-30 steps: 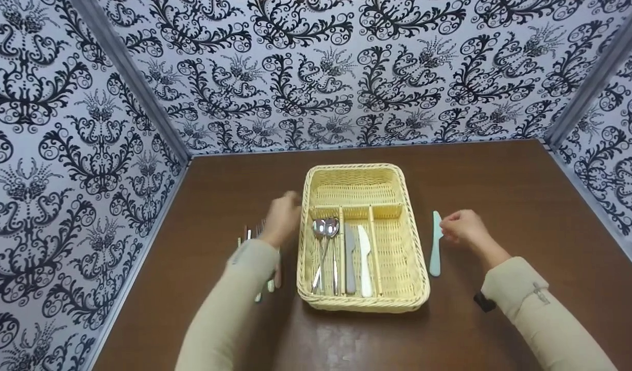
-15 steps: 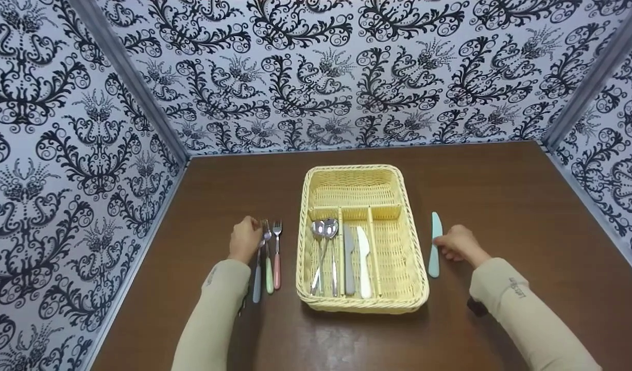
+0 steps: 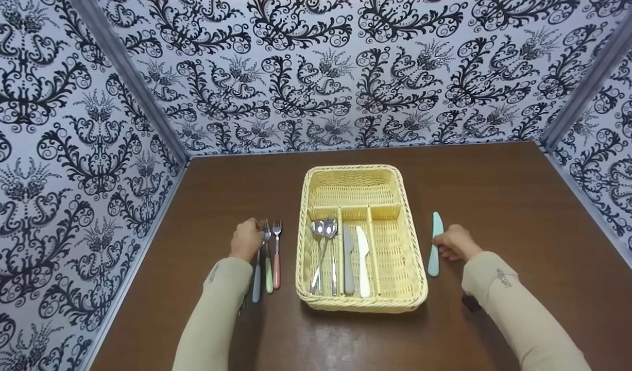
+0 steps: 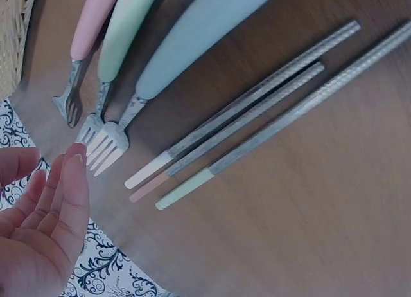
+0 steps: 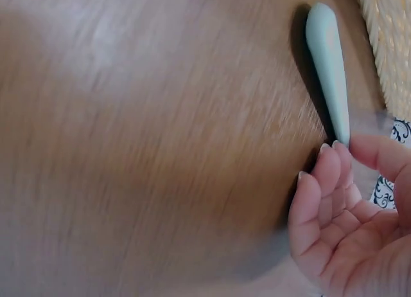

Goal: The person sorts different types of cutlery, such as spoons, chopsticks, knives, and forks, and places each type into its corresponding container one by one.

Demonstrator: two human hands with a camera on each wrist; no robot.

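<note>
My left hand (image 3: 247,240) is at the tines of the forks left of the basket; its fingers are loosely bent and look empty in the left wrist view. Contact between a fingertip and the blue-handled fork (image 4: 192,40) cannot be told. Beside that lie a green-handled fork (image 4: 128,30) and a pink-handled fork (image 4: 93,20). Several metal chopsticks (image 4: 257,98) with coloured ends lie alongside, mostly hidden by my arm in the head view. Right of the basket, my right hand (image 3: 456,242) pinches a mint-green knife (image 3: 433,264) near its middle, thumb against fingertips; the handle (image 5: 329,59) points away from the fingers.
The wicker basket (image 3: 419,268) stands between my hands. Two spoons (image 3: 330,228) lie in its left compartment, a grey knife (image 3: 348,268) and a white knife (image 3: 364,268) in the middle one. Patterned walls (image 3: 316,77) rise behind and at the sides of the brown table (image 3: 480,175).
My left hand has moved from the basket's left edge to the forks, uncovering them. My right hand has closed in on the mint-green knife and now pinches it lower down.
</note>
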